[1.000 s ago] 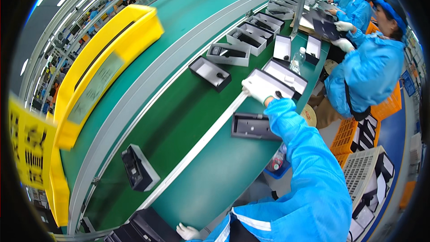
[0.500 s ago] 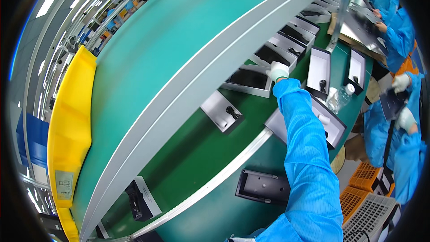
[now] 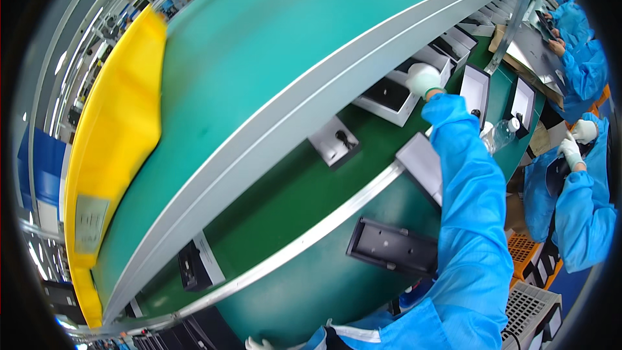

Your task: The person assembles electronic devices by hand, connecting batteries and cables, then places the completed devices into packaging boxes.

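My right arm in a blue sleeve reaches up across the bench. Its white-gloved right hand (image 3: pixel 424 80) is at the near right corner of an open white box (image 3: pixel 403 114) with a flat black device (image 3: pixel 389 93) in it. The glove overlaps the neighbouring open box (image 3: pixel 442 63); its fingers are bent and partly hidden, so a grip cannot be made out. Of my left hand (image 3: pixel 259 345), only a bit of white glove shows at the lower edge. A small open box (image 3: pixel 334 142) holding a coiled black cable (image 3: pixel 342 136) stands nearer on the green belt.
A grey rail (image 3: pixel 259 131) bends across the belt. An empty black tray (image 3: pixel 392 246) and an open pale box (image 3: pixel 421 162) lie on the near bench beside a clear bottle (image 3: pixel 502 135). At right, a co-worker's gloved hands (image 3: pixel 573 149) handle a dark item above crates (image 3: pixel 528 311).
The view has shifted, and my right hand has moved slightly farther along the row of boxes. My left glove has come into view below. The co-worker's hands have drawn together.
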Motion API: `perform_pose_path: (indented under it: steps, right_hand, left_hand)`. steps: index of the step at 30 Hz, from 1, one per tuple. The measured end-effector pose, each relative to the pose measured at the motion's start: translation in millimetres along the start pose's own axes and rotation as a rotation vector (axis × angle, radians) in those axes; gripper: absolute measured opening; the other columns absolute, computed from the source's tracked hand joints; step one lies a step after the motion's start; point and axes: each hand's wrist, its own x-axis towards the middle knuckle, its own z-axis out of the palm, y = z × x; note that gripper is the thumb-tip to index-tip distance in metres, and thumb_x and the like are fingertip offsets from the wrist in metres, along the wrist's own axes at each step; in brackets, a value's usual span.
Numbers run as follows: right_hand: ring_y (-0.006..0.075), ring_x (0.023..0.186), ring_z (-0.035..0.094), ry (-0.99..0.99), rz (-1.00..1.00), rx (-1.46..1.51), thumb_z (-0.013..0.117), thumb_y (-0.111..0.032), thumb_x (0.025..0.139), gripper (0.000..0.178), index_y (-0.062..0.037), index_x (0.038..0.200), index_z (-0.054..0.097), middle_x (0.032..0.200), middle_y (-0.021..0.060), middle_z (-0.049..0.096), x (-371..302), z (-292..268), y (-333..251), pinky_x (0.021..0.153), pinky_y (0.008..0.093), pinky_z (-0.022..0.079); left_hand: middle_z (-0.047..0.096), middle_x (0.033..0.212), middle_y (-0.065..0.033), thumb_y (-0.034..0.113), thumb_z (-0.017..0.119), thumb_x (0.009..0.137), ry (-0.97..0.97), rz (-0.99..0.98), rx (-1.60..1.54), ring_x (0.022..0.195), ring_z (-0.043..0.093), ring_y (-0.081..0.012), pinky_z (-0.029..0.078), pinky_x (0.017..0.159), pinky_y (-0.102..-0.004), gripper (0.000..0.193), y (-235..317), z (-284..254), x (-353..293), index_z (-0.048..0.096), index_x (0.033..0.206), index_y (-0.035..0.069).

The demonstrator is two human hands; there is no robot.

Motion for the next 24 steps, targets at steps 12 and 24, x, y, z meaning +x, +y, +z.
perform_pose_path:
  steps: [12,24]
  right_hand:
    - [0.0357,0.068,0.063,-0.087,-0.168,0.520,0.064,-0.028,0.075,0.022,-0.0071,0.073,0.069,0.071,0.0173,0.065,-362.3,-110.3,-135.7,0.065,0.0438,0.049]
    - [0.0307,0.067,0.060,0.125,-0.289,0.411,0.062,-0.027,0.082,0.026,-0.0077,0.065,0.062,0.066,0.0099,0.058,-617.9,56.3,-266.1,0.064,0.0448,0.048]
  left_hand:
    - [0.044,0.134,-0.0257,0.010,0.062,0.083,-0.172,0.261,-0.619,0.121,0.047,-0.0419,0.039,0.103,-0.0468,0.050,69.7,-63.9,32.6,0.048,0.129,-0.003]
    - [0.050,0.130,-0.0220,0.010,0.062,0.083,-0.324,0.461,-0.849,0.119,0.050,-0.0390,0.042,0.102,-0.0444,0.048,56.9,-66.6,23.6,0.050,0.127,-0.003]
